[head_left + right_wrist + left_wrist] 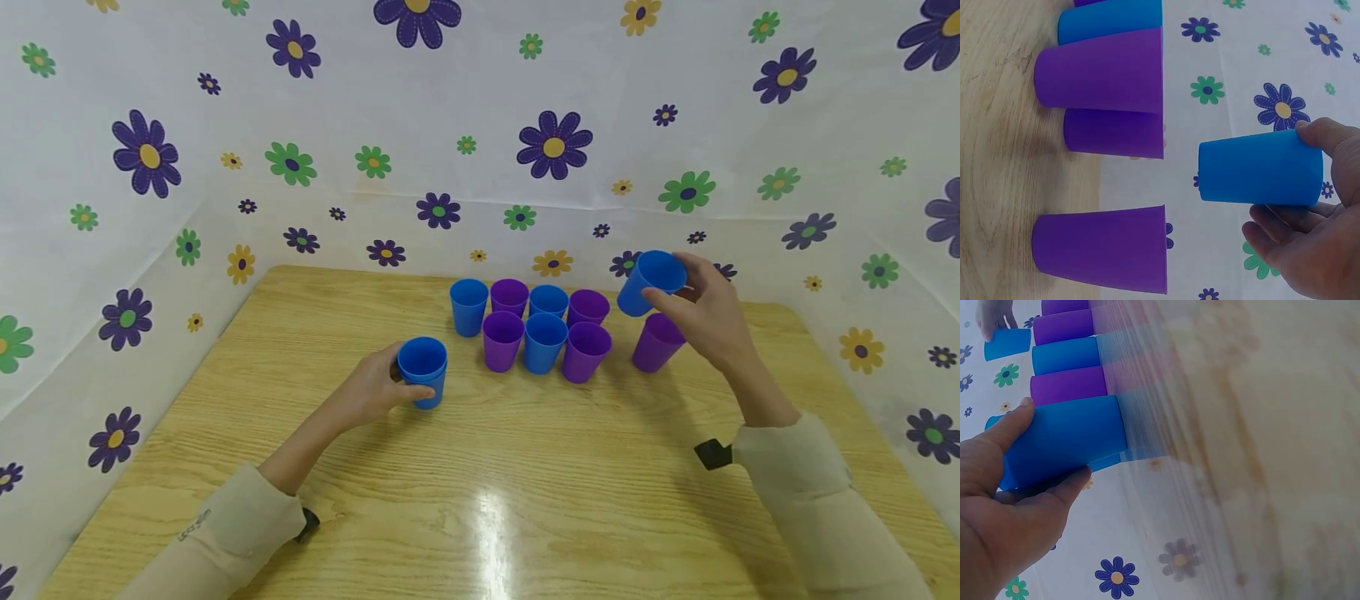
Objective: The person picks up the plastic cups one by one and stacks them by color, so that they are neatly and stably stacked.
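In the head view my left hand (372, 389) grips a blue cup (422, 362) at the left of the cup group, fingers behind it and thumb across the front. A second rim shows just under its top rim, like nested cups. My right hand (708, 321) holds another blue cup (651, 279) up in the air, tilted slightly. Thumb and fingers pinch it near the rim, as the right wrist view also shows. Below this raised cup stands a lone purple cup (657, 343), upright on the table, partly covered by the hand.
Between the hands, several blue and purple cups stand upright in two close rows, including a front purple cup (502, 343) and a front blue cup (545, 346). The wooden table (420, 492) meets a white flowered cloth (465, 100) at the back and sides.
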`<state>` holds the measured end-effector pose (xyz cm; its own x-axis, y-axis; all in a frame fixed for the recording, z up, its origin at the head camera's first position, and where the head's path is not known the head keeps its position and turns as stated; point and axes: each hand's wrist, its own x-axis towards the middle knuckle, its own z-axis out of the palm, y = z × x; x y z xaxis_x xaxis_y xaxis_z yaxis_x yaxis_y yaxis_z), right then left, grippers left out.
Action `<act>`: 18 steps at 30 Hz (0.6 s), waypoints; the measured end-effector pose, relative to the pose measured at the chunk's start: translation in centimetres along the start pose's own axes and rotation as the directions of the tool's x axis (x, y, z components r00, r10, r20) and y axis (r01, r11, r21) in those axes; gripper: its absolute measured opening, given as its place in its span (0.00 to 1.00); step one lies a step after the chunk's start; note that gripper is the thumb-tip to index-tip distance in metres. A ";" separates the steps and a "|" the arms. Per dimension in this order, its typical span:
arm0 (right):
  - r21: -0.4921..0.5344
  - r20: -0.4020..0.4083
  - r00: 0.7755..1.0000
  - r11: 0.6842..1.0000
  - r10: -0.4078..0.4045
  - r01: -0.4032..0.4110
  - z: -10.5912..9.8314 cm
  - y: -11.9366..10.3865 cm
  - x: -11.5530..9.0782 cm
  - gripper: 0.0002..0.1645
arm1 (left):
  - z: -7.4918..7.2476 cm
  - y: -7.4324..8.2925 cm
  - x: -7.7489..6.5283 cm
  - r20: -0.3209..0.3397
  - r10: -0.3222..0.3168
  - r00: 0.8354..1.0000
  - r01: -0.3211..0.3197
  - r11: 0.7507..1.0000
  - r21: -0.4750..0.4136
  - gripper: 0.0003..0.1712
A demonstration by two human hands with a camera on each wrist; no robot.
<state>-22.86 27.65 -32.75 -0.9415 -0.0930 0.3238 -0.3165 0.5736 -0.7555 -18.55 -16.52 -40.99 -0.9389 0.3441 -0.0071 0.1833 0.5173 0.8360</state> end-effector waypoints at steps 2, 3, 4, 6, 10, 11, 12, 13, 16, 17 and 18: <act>0.001 0.001 1.000 1.000 -0.010 0.010 -0.1 0.0 -0.2 0.41 | 0.0 -0.1 0.0 -0.002 0.003 1.000 -0.003 1.000 0.002 0.38; 0.004 0.001 1.000 1.000 -0.012 0.012 -0.1 0.0 -0.4 0.41 | 0.0 -0.1 0.0 -0.001 0.004 1.000 -0.004 1.000 0.004 0.38; 0.005 0.002 1.000 1.000 -0.014 0.014 -0.1 0.0 -0.5 0.41 | -0.1 -0.1 0.0 -0.001 0.005 1.000 -0.005 1.000 0.006 0.38; 0.002 -0.001 1.000 1.000 -0.013 0.013 -0.2 -0.1 -0.7 0.41 | -0.1 0.0 0.0 -0.002 0.004 1.000 -0.004 1.000 0.005 0.38; 0.004 -0.006 1.000 1.000 -0.025 0.025 -0.4 -0.2 -1.0 0.40 | -0.1 0.0 0.0 -0.001 0.004 1.000 -0.004 1.000 0.003 0.38; 0.006 -0.004 1.000 1.000 -0.030 0.030 -0.4 -0.3 -1.1 0.40 | -0.1 0.0 0.0 -0.001 0.004 1.000 -0.004 1.000 0.002 0.38; 0.010 -0.002 0.999 0.999 -0.034 0.034 -0.4 -0.3 -1.2 0.40 | -0.1 0.0 0.0 -0.001 0.004 1.000 -0.004 1.000 0.004 0.38; 0.010 0.001 0.999 0.999 -0.038 0.038 -0.5 -0.3 -1.3 0.40 | -0.1 0.0 0.0 0.000 0.004 1.000 -0.004 1.000 0.006 0.38; 0.007 0.009 0.999 0.999 -0.043 0.043 -0.4 -0.2 -1.6 0.40 | -0.1 -0.1 0.1 0.000 0.001 1.000 -0.001 1.000 0.008 0.38; 0.002 0.012 0.999 0.999 -0.042 0.042 -0.4 -0.2 -1.7 0.40 | -0.1 -0.1 0.1 0.001 0.001 1.000 -0.001 1.000 0.008 0.38; -0.003 0.013 0.999 0.999 -0.041 0.042 -0.4 -0.2 -1.8 0.40 | -0.1 -0.1 0.1 0.001 0.001 1.000 -0.001 1.000 0.006 0.38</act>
<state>-21.05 28.01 -32.92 -0.9290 -0.1271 0.3476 -0.3549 0.5719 -0.7396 -18.67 -16.61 -41.03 -0.9384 0.3454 -0.0070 0.1859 0.5220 0.8324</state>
